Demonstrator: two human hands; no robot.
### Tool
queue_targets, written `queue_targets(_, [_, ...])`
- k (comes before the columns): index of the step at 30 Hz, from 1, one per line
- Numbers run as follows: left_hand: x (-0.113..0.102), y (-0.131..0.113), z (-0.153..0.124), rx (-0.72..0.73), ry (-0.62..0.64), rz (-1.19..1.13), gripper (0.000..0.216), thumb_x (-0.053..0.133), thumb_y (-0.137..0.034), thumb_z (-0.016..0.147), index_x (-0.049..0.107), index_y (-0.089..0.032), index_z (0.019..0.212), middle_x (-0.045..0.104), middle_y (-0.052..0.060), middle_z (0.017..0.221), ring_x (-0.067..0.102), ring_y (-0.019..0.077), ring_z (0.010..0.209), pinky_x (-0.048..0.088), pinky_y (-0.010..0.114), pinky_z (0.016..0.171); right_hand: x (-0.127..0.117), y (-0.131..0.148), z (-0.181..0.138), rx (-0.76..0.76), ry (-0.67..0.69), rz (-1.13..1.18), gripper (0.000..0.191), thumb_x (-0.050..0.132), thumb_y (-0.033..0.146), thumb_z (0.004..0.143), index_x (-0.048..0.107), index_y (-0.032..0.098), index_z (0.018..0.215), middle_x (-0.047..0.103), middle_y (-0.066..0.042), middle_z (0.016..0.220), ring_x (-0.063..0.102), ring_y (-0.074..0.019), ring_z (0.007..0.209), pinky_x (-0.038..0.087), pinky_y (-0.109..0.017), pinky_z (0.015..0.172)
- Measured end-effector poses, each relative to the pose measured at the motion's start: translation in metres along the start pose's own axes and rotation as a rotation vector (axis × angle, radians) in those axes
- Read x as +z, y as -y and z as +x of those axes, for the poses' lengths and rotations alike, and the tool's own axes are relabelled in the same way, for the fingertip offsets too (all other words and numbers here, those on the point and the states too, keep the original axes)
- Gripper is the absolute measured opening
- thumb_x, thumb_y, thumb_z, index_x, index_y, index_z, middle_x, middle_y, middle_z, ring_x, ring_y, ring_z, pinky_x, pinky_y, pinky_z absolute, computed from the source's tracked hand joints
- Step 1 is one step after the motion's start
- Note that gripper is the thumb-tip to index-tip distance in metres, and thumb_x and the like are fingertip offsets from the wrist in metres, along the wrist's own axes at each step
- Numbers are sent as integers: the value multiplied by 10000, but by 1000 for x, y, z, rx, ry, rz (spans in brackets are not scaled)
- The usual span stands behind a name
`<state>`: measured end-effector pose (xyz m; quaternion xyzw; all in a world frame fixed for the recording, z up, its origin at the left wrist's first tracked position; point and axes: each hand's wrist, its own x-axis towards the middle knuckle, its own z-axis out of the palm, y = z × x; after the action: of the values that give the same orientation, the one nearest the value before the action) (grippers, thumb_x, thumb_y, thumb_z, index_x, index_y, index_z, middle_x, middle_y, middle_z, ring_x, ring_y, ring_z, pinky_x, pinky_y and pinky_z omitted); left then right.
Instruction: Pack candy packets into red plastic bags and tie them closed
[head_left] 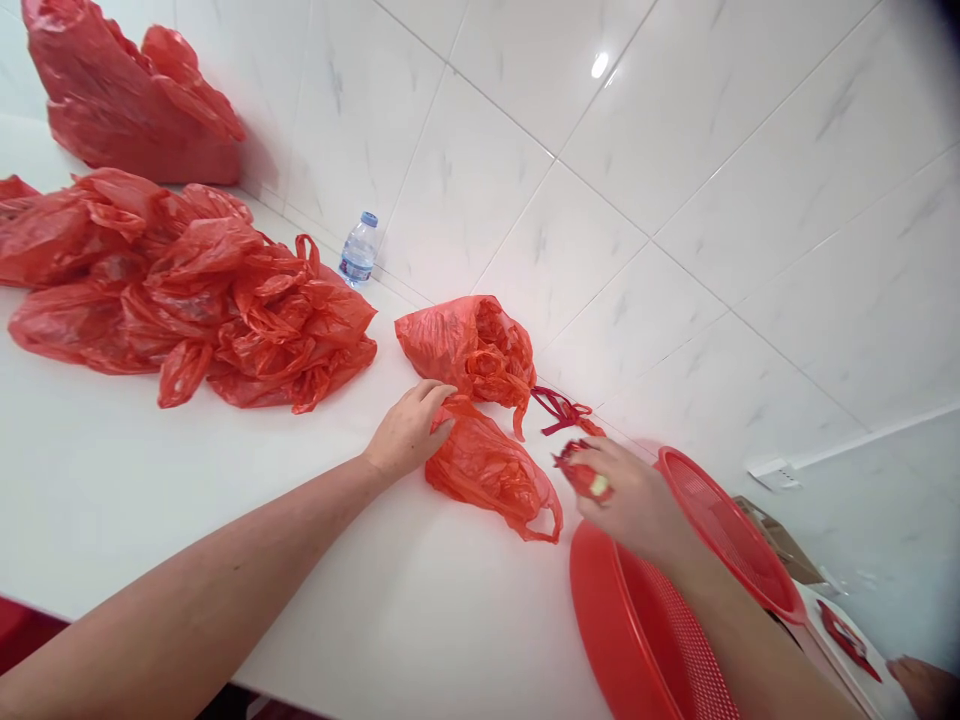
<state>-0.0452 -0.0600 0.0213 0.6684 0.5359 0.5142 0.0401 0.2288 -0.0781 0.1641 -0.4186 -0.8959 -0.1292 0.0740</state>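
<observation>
My left hand (409,428) rests on the white table (150,500) with its fingers pinching the edge of a small red plastic bag (491,470) that lies flat in front of me. My right hand (626,495) hovers just right of that bag, fingers closed round a small red item with a pale spot (589,478). Behind the small bag sits another crumpled red bag (469,345). Thin red strips (562,410) lie beside it near the wall.
A large heap of red plastic bags (187,290) covers the table's left side, with a fuller red bag (127,95) against the wall. A small water bottle (359,249) stands by the tiled wall. Red mesh baskets (675,600) sit at the right. Another person's hand (926,685) shows bottom right.
</observation>
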Motion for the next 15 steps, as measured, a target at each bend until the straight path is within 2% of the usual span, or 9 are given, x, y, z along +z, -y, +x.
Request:
queue_targets(2, [-2,0,0,0,2,5,389,477,-199,821,496,-228,1208,539,79,1188,540,235,1092,479,387,897,18,19,24,-82,64,3,305,536,144,697,609,231,981,594,-60,1129,572,-209,987,464,-301,795])
queue_targets(5, [-4,0,0,-4,-10,4,387,479,-191,815,498,-225,1200,544,79,1176,546,230,1081,482,382,895,47,35,51,-119,165,11,318,549,135,698,610,232,994,596,-47,1044,572,-183,906,456,-286,741])
queue_targets(8, [-4,0,0,-2,-18,-1,407,479,-161,802,492,-229,1203,553,74,1157,553,224,1065,490,372,880,64,41,65,-79,248,110,482,609,212,701,538,249,1176,568,-39,1087,573,-173,883,457,-281,719])
queue_targets(10, [-3,0,0,7,-24,-5,437,487,-131,783,487,-232,1209,555,72,1152,553,223,1066,488,370,883,66,41,67,-28,263,177,653,655,274,680,437,276,1296,536,-40,1168,572,-184,925,462,-298,754])
queue_targets(11, [-2,1,0,11,-27,-7,449,491,-121,775,487,-234,1209,556,72,1151,553,222,1068,486,370,887,63,41,65,-2,257,193,679,654,285,684,410,291,1318,524,-36,1195,569,-191,954,461,-309,780])
queue_targets(15, [-1,2,0,5,-27,-9,432,489,-125,782,494,-234,1200,559,72,1154,554,220,1067,482,366,890,38,45,39,43,241,178,475,544,246,775,491,306,1244,538,-20,1214,549,-204,1047,443,-345,877])
